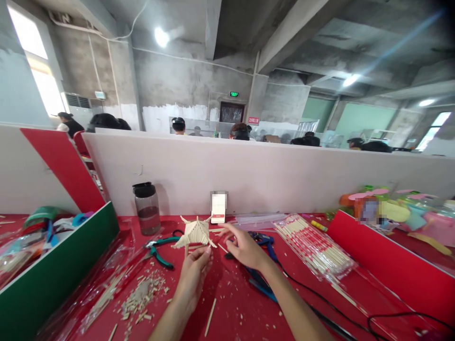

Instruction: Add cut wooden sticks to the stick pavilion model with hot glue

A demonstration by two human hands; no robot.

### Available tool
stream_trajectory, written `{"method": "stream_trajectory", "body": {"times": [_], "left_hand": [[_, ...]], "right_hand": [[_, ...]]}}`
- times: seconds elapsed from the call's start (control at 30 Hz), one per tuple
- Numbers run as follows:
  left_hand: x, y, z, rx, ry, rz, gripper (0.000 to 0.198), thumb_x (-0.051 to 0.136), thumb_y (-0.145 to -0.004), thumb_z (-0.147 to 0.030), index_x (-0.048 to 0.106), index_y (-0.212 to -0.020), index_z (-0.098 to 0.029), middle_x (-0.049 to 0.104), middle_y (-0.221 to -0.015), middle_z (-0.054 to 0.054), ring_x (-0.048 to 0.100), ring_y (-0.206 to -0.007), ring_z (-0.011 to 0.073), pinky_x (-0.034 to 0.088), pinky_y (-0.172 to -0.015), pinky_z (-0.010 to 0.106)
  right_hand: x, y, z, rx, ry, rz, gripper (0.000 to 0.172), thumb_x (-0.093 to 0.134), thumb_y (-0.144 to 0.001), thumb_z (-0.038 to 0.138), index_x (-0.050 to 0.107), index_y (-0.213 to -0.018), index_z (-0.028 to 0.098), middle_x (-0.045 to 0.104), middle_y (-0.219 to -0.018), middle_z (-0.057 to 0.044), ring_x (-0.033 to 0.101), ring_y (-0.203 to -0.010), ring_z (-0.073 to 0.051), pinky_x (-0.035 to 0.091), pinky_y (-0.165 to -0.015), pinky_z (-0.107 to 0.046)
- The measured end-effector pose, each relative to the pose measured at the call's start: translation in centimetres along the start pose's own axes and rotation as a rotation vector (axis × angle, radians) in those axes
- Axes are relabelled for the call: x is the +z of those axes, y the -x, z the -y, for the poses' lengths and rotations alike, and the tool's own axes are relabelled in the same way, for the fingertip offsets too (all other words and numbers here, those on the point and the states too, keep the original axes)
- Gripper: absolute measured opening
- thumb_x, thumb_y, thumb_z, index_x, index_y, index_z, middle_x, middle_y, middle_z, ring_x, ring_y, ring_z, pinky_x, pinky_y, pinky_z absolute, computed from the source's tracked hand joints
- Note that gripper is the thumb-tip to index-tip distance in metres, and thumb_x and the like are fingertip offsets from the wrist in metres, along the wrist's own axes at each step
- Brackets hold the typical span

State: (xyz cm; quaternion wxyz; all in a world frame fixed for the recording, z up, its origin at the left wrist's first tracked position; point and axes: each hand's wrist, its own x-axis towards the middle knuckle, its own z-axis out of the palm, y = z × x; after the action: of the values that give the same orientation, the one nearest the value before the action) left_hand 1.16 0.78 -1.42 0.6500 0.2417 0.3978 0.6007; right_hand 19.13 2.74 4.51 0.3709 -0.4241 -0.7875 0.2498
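A small pavilion model (196, 233) built of wooden sticks stands on the red table (234, 303). My left hand (194, 274) is just below it, fingers pinched at the thin sticks under its roof. My right hand (245, 247) is to the right of the model, fingers curled, thumb and forefinger reaching toward the roof's right edge; what it pinches is too small to make out.
Green-handled pliers (159, 253) and stick cuttings (142, 296) lie left. A dark-lidded jar (147, 208) and a white phone (218, 207) stand by the partition. Packs of sticks (313, 246) lie right, a blue tool (263, 239) with black cable behind my right hand. Other people sit beyond the partition.
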Motion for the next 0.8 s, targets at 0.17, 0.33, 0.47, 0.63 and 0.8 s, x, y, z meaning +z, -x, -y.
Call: {"method": "stream_trajectory", "body": {"times": [0.17, 0.33, 0.47, 0.63, 0.8], "left_hand": [[-0.8, -0.1, -1.3, -0.059, -0.06, 0.089, 0.038, 0.098, -0.05, -0.03, 0.076, -0.074, -0.012, 0.071, -0.068, 0.002, 0.063, -0.061, 0.0107, 0.048, -0.061, 0.018], [-1.5, 0.3, -3.6, -0.112, -0.396, 0.346, 0.034, 0.093, -0.058, -0.039, 0.073, -0.07, -0.014, 0.064, -0.061, 0.0, 0.051, -0.053, 0.0092, 0.037, -0.053, 0.019], [-1.8, 1.1, -6.2, -0.1, -0.677, 0.548, 0.028, 0.087, -0.066, -0.041, 0.075, -0.07, -0.016, 0.066, -0.067, 0.002, 0.052, -0.062, 0.0129, 0.037, -0.061, 0.022], [-3.3, 1.4, -8.6, -0.171, -0.876, 0.697, 0.023, 0.082, -0.07, -0.04, 0.074, -0.071, -0.018, 0.062, -0.066, -0.001, 0.051, -0.063, 0.0138, 0.036, -0.062, 0.022], [-5.4, 0.8, -10.1, -0.201, -1.083, 0.796, 0.021, 0.08, -0.069, -0.037, 0.073, -0.075, -0.019, 0.065, -0.073, -0.002, 0.054, -0.071, 0.015, 0.04, -0.066, 0.022]], "right_hand": [[-3.3, 0.7, -2.5, 0.283, 0.394, -0.044, 0.014, 0.055, -0.092, 0.026, 0.067, -0.096, 0.02, 0.073, -0.084, -0.006, 0.067, -0.075, -0.019, 0.048, -0.069, -0.028], [-3.4, 1.7, -4.0, 0.4, 0.561, 0.065, 0.024, 0.075, -0.079, 0.039, 0.063, -0.068, 0.021, 0.07, -0.067, -0.006, 0.067, -0.069, -0.025, 0.039, -0.061, -0.028], [-4.3, 1.6, -4.6, 0.458, 0.648, 0.064, 0.016, 0.057, -0.094, 0.033, 0.067, -0.087, 0.023, 0.075, -0.087, -0.008, 0.069, -0.083, -0.024, 0.038, -0.066, -0.028], [-7.8, 2.9, -6.7, 0.651, 0.755, 0.084, 0.015, 0.057, -0.093, 0.026, 0.068, -0.089, 0.018, 0.074, -0.097, -0.014, 0.069, -0.093, -0.029, 0.04, -0.07, -0.031], [-9.0, 4.1, -8.6, 0.818, 0.732, 0.171, 0.025, 0.069, -0.085, 0.043, 0.071, -0.083, 0.018, 0.074, -0.085, -0.012, 0.071, -0.084, -0.028, 0.042, -0.066, -0.03]]}}
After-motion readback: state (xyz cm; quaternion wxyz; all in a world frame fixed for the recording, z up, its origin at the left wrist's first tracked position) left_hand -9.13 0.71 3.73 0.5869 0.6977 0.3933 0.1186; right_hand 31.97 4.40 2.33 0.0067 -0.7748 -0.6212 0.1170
